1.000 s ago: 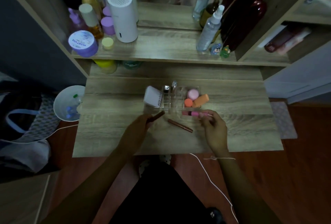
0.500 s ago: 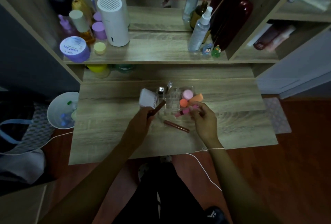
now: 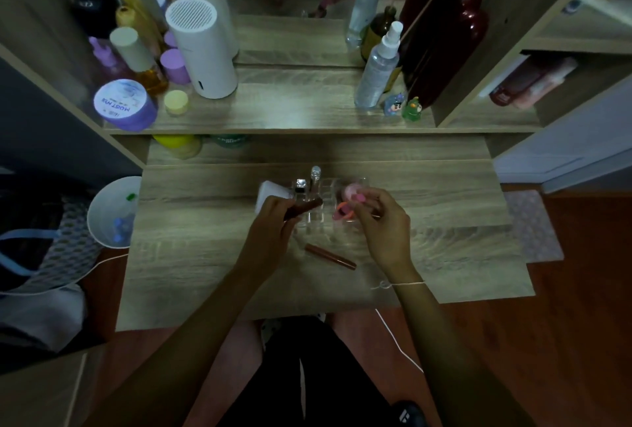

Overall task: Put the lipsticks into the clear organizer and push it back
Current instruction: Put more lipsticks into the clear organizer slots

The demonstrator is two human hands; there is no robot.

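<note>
The clear organizer [image 3: 319, 213] stands in the middle of the wooden desk [image 3: 205, 255], holding a silver-capped tube, a clear bottle and pink and orange sponges. My left hand [image 3: 273, 218] grips a dark brown lipstick [image 3: 306, 206] tilted over the organizer's left slots. My right hand [image 3: 383, 221] holds a pink lipstick [image 3: 355, 197] above the organizer's right side. A third, reddish-brown lipstick [image 3: 330, 256] lies flat on the desk just in front of the organizer, between my wrists.
A white box [image 3: 270, 196] sits against the organizer's left side. The shelf above carries a white cylinder [image 3: 201, 50], a purple jar [image 3: 124, 105], spray bottles [image 3: 378, 67] and small figurines. A white bin [image 3: 113, 213] stands left of the desk.
Both hands have risen from the desk toward the organizer, each carrying its lipstick. The pink lipstick went from lying low in front to above the right compartments. The third lipstick stayed put.
</note>
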